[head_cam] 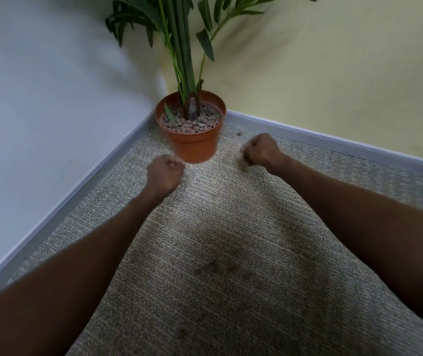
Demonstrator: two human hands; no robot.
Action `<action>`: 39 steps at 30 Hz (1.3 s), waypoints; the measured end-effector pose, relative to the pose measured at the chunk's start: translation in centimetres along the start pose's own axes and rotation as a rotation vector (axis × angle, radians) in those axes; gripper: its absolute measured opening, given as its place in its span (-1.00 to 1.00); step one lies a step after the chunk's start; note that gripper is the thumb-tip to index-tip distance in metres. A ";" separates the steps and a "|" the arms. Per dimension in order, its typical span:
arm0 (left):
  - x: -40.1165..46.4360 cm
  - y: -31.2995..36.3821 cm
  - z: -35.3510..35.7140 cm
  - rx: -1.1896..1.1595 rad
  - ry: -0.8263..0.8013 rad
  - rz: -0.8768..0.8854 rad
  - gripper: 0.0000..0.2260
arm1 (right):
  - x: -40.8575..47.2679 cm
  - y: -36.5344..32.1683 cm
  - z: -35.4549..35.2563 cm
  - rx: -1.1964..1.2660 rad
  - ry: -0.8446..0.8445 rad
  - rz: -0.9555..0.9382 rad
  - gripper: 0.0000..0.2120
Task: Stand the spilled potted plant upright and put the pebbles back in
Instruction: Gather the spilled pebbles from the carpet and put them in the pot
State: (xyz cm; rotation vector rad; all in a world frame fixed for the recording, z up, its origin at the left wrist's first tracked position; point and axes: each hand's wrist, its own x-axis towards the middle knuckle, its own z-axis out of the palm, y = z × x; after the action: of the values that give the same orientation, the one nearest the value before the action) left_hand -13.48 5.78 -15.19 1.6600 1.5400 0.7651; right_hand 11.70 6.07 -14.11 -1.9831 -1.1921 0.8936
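Grey carpet (231, 227), corner walls, upright pot (192, 142), stray pebble (238, 133)

Corner of a carpeted floor (231, 227). The pot (192, 140) stands upright in the corner, close to the white wall (51, 98) and yellow wall (333, 73), so access from behind and from its left is tight. Stems and leaves (187, 47) crowd the space above the pebble surface (192, 124). Open carpet lies in front, between the left hand (164, 176) and right hand (260, 151); loose pebbles (238, 133) lie scattered there.
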 end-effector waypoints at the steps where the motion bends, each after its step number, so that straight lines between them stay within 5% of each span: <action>1: -0.4 -1.1 0.3 0.149 -0.068 0.050 -0.83 | 0.2 1.1 -0.3 -0.134 0.002 -0.015 -0.86; 3: -1.3 -2.3 1.1 0.329 -0.189 0.120 -0.89 | 0.5 2.7 -0.7 -0.376 -0.040 -0.048 -0.84; 10: -2.6 -4.3 7.0 0.560 -0.429 0.292 -0.54 | 1.6 6.6 1.7 -0.822 -0.220 -0.225 -0.74; 17: -0.9 -6.9 9.9 0.541 -0.144 0.483 -0.60 | 5.8 7.9 1.6 -0.605 -0.043 -0.328 -0.93; 22: -1.9 -8.2 10.9 0.371 0.068 0.398 -0.68 | 10.2 7.3 2.2 -0.453 0.003 -0.323 -0.77; 28: -2.1 -7.7 10.9 0.330 0.107 0.387 -0.75 | 14.8 6.0 4.0 -0.561 -0.039 -0.384 -0.51; 34: -2.1 -7.8 10.9 0.324 0.144 0.345 -0.82 | 16.9 5.8 3.6 -0.614 0.177 -0.394 -0.69; 39: -2.1 -8.0 10.7 0.329 0.129 0.379 -0.89 | 14.3 5.5 1.7 -0.528 -0.003 -0.283 -0.87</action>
State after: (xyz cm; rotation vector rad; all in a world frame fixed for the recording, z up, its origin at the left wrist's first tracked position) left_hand -9.30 2.57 -27.63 2.2261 1.5187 0.8606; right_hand 17.93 17.33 -22.62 -2.1228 -1.7968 0.4661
